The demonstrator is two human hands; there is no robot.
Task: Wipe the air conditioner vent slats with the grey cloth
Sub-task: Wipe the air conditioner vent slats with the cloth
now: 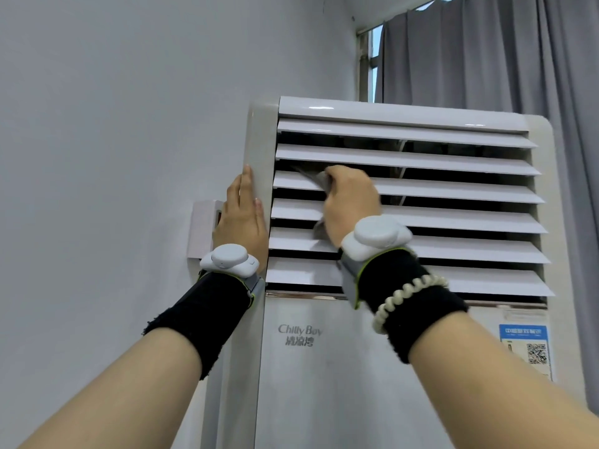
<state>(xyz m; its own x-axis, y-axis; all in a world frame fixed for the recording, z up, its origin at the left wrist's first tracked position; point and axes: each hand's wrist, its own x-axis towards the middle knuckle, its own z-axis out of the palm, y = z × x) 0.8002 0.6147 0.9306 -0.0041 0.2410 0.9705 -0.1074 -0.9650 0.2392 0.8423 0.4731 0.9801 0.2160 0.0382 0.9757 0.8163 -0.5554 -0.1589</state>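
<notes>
Vent slats [453,189]: white horizontal louvres, tilted open, on the upper front of a floor-standing air conditioner [324,367]. Grey cloth [322,182]: bunched in the right hand [350,205], pressed onto a middle slat near its left end, a tail showing below the palm. Step, as judged: wiping in progress, part-way down the bank. Next move likely calls for a sideways stroke rightward along this slat, with light pressure, as thin louvres may flex. Right-hand fingers: curled round the cloth, tips hidden. Left hand [241,218]: flat against the cabinet's left edge, its fingers [246,183] straight and pressed together, apparently bracing.
</notes>
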